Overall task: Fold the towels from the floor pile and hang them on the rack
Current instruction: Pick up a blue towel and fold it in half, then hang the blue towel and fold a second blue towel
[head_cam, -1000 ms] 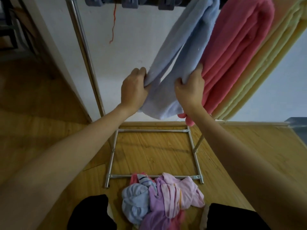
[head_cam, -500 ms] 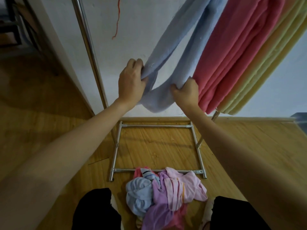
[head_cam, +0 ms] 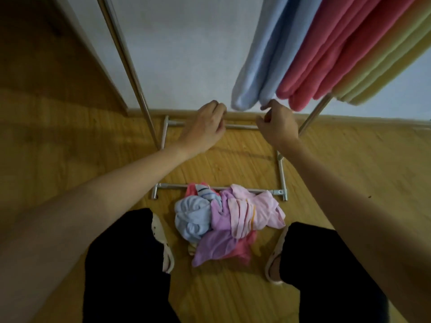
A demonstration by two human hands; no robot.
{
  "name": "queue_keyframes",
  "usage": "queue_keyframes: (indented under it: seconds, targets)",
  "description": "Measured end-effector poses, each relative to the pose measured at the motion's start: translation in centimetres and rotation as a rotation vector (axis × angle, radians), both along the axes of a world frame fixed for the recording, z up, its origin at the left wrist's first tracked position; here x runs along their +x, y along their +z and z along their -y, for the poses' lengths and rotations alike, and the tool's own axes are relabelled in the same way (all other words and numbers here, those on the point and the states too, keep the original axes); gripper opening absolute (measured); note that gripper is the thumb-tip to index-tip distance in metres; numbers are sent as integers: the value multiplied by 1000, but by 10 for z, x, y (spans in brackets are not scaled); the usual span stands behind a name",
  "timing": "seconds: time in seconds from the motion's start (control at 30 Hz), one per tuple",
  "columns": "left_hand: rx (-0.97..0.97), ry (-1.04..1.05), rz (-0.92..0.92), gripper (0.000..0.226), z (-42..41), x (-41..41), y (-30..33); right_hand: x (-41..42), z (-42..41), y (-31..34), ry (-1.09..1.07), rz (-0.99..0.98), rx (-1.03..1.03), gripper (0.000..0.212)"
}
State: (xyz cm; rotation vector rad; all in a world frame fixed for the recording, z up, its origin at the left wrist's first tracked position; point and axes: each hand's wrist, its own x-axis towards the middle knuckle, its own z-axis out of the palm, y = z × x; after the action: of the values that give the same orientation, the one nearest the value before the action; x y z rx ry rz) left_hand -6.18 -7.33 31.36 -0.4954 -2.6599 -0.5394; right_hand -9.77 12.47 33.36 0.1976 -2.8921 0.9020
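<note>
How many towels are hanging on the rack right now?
3: a blue towel on the left, a pink towel in the middle, a yellow towel on the right. More may hang outside the picture.

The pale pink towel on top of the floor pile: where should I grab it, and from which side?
Judging by how it lies, pinch the pale pink towel at its free right-hand flap, coming from above and the right. It sits on top of the crumpled floor pile, its right part spread clear of the lilac cloth and the light blue bundle, so it should lift off cleanly.
</note>
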Motion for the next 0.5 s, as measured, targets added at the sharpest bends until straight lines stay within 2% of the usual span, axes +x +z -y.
queue_keyframes:
  seconds: [0.1,0.2,0.3,0.4,0.5]
  targets:
    - [-79,54,262,23,18,23,-72,20,-11,-71,60,214,108,27]
    - [-120,157,569,16,36,50,-147,50,-13,-147,149,461,151,33]
    - [-133,211,824,14,50,79,-212,82,-4,-215,262,596,157,38]
    - [-70,237,992,20,57,104,-267,108,15,-269,340,691,158,44]
    - [-143,148,1047,32,53,127,-313,129,37,-309,416,704,147,51]
